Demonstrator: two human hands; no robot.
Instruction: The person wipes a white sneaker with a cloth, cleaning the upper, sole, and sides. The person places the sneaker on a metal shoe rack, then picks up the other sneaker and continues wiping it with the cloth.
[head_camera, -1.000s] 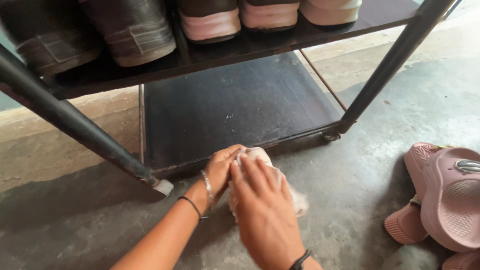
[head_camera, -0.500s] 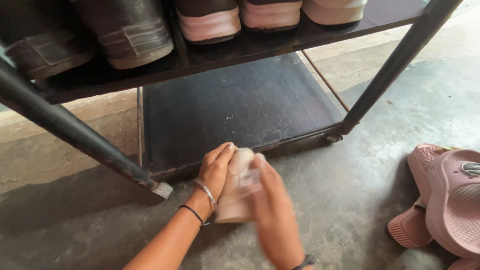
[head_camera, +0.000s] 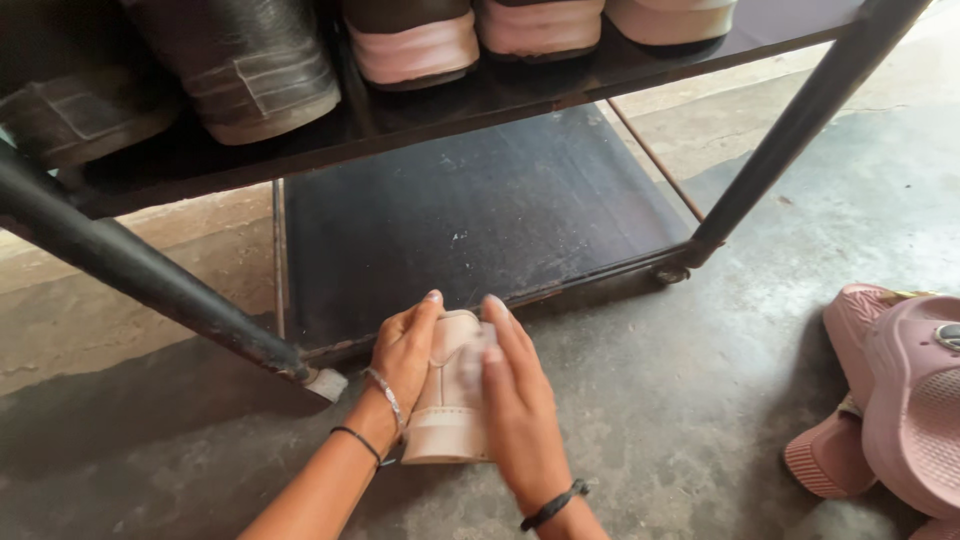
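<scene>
- The left hand (head_camera: 405, 352) and the right hand (head_camera: 515, 405) clasp a pale cream shoe (head_camera: 450, 405) between them; the fingers of both are wrapped round it, left on its left flank, right on its right flank and over the top.
- The shoe lies on the concrete floor (head_camera: 700, 400) with its light sole edge toward the wrists and its other end just past the fingertips, pointing at the lower shelf (head_camera: 470, 210) of the dark metal rack (head_camera: 150, 275).
- The shelf lip sits just ahead of the fingertips and looks a little raised, so I judge the shoe's leading end wants a slight lift before it slides on.
- Keeping the fingers low on both flanks should hold the shoe level and straight.
- The slanted rack leg and its foot stand just left of the left fingers; keep the left wrist, with its bracelets, away from that foot.
- The upper shelf, loaded with dark boots (head_camera: 240, 70) and pink-soled shoes (head_camera: 415, 45), hangs above and beyond the fingers, so a low path seems wise.
- Pink sandals (head_camera: 890, 400) lie well to the right of the right fingers, apart from the work.
</scene>
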